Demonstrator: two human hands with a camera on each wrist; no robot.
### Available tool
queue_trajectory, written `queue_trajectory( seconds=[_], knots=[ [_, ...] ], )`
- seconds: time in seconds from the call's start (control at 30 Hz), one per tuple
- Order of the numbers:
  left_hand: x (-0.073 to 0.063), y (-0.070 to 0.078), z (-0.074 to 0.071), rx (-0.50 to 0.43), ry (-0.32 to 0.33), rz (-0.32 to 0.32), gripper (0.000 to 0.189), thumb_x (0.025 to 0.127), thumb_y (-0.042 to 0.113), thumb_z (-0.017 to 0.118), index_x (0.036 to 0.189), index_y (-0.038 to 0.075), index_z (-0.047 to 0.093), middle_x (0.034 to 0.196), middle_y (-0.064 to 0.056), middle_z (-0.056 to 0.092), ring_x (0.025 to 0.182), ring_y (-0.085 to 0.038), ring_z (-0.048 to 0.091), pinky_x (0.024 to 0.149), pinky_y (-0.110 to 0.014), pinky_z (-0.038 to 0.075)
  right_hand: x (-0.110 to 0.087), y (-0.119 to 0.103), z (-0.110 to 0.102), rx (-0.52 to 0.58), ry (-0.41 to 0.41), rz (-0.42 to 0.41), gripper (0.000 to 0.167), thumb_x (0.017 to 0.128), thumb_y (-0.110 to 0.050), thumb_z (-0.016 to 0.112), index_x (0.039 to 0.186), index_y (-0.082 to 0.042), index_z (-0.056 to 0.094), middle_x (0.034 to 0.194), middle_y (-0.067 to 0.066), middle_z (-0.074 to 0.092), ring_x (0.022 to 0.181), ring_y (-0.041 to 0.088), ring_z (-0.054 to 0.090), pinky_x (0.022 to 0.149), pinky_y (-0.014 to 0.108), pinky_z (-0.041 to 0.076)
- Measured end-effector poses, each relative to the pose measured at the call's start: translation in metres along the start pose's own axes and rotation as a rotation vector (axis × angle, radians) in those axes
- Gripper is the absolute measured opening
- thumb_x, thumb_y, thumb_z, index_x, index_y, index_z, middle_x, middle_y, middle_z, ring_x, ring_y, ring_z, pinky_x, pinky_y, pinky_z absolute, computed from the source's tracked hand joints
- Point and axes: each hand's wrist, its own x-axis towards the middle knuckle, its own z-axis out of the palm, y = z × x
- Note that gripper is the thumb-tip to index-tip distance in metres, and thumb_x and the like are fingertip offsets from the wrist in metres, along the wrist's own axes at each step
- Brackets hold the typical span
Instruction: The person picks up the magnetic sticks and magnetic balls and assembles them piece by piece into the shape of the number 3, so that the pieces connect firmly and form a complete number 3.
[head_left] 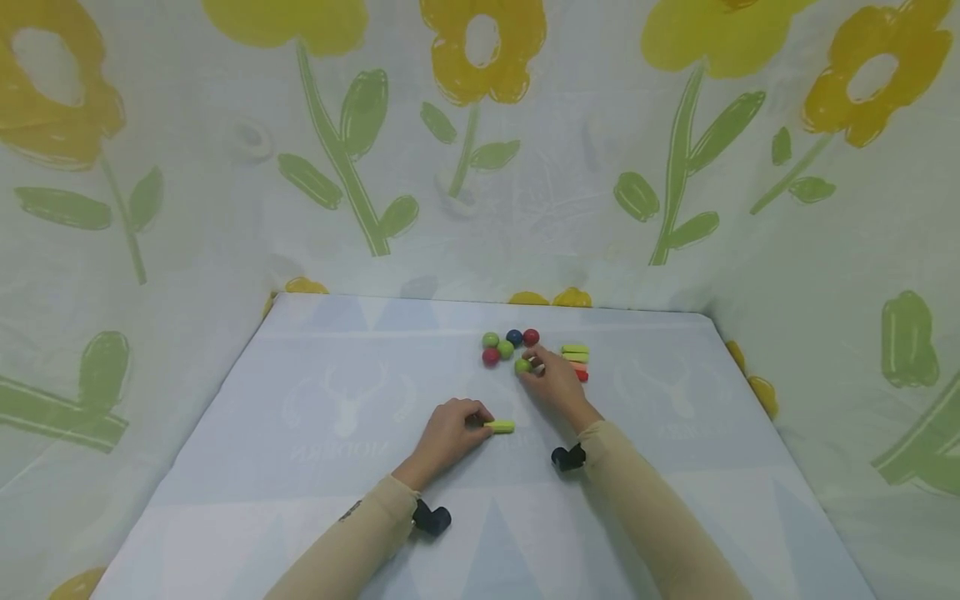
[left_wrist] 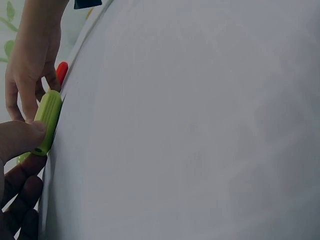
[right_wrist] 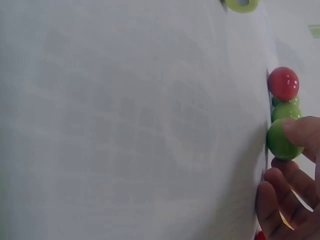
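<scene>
My left hand [head_left: 452,432] pinches a short yellow-green ridged stick [head_left: 502,426] between thumb and fingers, close over the table. Seen in the left wrist view, the stick [left_wrist: 48,117] has grooves along its length and a small dark hole in its near end. Farther out and to the right, my right hand [head_left: 557,379] holds a glossy green ball [head_left: 522,366] between thumb and fingertips. The right wrist view has the thumb pressed on this ball [right_wrist: 283,140], low by the tabletop. Just beyond it sit a red ball [head_left: 491,357] and another green ball [head_left: 506,350].
Behind these are a lighter green ball [head_left: 491,339], a blue ball [head_left: 513,337] and a second red ball [head_left: 531,337]. Right of my right hand lie several sticks in a stacked row, yellow-green [head_left: 575,349] to red [head_left: 581,377]. A flowered curtain [head_left: 525,225] surrounds the white table [head_left: 300,467].
</scene>
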Motion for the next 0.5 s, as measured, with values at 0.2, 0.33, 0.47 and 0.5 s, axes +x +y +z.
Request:
queue_trajectory(
  seconds=[0.2,0.33,0.47,0.5],
  knots=[
    [-0.001,0.0,-0.001,-0.004,0.008,0.003,0.01,0.086,0.021,0.082,0.094,0.022,0.077,0.09,0.01,0.071,0.086,-0.012,0.06,0.078,-0.032,0.047,-0.015,0.002,-0.005,0.013,-0.029,-0.025,0.031,0.093,-0.023,0.075,0.122,-0.019,0.066,0.113,0.005,0.069,0.096,0.022,0.061,0.087,0.04,0.053],
    [-0.001,0.001,-0.001,-0.005,0.008,0.009,0.009,0.086,0.021,0.082,0.094,0.022,0.077,0.09,0.01,0.071,0.086,-0.012,0.06,0.077,-0.031,0.047,-0.026,0.004,-0.009,0.017,-0.052,-0.033,0.031,0.091,-0.022,0.077,0.12,-0.018,0.067,0.11,0.004,0.069,0.092,0.021,0.06,0.084,0.038,0.053],
    [-0.001,0.002,-0.001,-0.014,0.011,0.003,0.009,0.086,0.02,0.082,0.093,0.022,0.077,0.09,0.01,0.071,0.086,-0.013,0.06,0.078,-0.032,0.047,-0.037,0.007,-0.012,0.011,-0.075,-0.042,0.031,0.09,-0.023,0.08,0.118,-0.019,0.068,0.105,0.001,0.069,0.089,0.019,0.059,0.079,0.033,0.053],
    [-0.001,0.002,0.0,-0.015,0.012,0.003,0.009,0.086,0.02,0.082,0.093,0.022,0.077,0.09,0.009,0.071,0.086,-0.013,0.06,0.078,-0.032,0.048,-0.04,0.008,-0.012,0.011,-0.083,-0.045,0.03,0.089,-0.023,0.08,0.117,-0.02,0.068,0.104,0.0,0.068,0.089,0.018,0.059,0.077,0.032,0.053]
  ],
)
